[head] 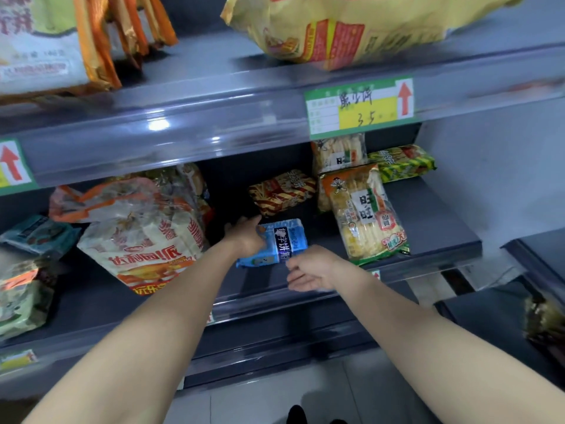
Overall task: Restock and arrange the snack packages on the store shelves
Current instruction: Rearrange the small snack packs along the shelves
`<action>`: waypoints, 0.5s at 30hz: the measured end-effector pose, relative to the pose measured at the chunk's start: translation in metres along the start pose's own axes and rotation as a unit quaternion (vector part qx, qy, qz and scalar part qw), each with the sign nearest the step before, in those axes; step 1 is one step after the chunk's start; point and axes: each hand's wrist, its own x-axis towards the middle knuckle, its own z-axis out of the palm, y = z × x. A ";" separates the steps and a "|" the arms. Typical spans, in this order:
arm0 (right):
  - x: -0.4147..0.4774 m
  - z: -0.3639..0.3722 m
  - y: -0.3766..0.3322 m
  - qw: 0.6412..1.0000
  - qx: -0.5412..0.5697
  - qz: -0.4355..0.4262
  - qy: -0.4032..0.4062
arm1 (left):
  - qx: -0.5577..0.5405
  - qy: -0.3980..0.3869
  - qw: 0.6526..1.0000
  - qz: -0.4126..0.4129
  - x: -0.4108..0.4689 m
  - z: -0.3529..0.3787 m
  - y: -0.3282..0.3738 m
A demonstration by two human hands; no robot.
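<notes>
Both hands (244, 237) at blue packet (284, 240)

Motion blur smears the yellow bag (345, 26) at 12 o'clock, its top cut by the frame edge. The left hand (246, 237) covers the near-left corner of the blue packet (282, 240), hiding that grip's fingertips. At 9 o'clock, green packs (21, 298) run off the frame, print unreadable. A dark packet (544, 325) at 3 o'clock is too blurred to identify.

cracker pack (276, 241) on shelf (428, 221), between bags (146, 240)
</notes>
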 end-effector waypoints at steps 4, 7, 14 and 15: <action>0.004 0.005 -0.004 0.997 0.060 -0.037 0.028 | -0.053 -0.051 0.997 -0.039 -0.010 0.005 0.000; 0.003 0.006 -0.004 0.996 0.074 -0.042 0.039 | -0.129 -0.033 0.990 -0.040 -0.018 0.012 -0.003; -0.020 0.003 -0.006 0.993 0.070 -0.082 0.051 | -0.277 0.009 0.958 -0.077 -0.059 0.005 0.010; -0.024 0.001 -0.006 0.992 0.063 -0.091 0.055 | -0.293 0.015 0.953 -0.077 -0.067 0.003 0.012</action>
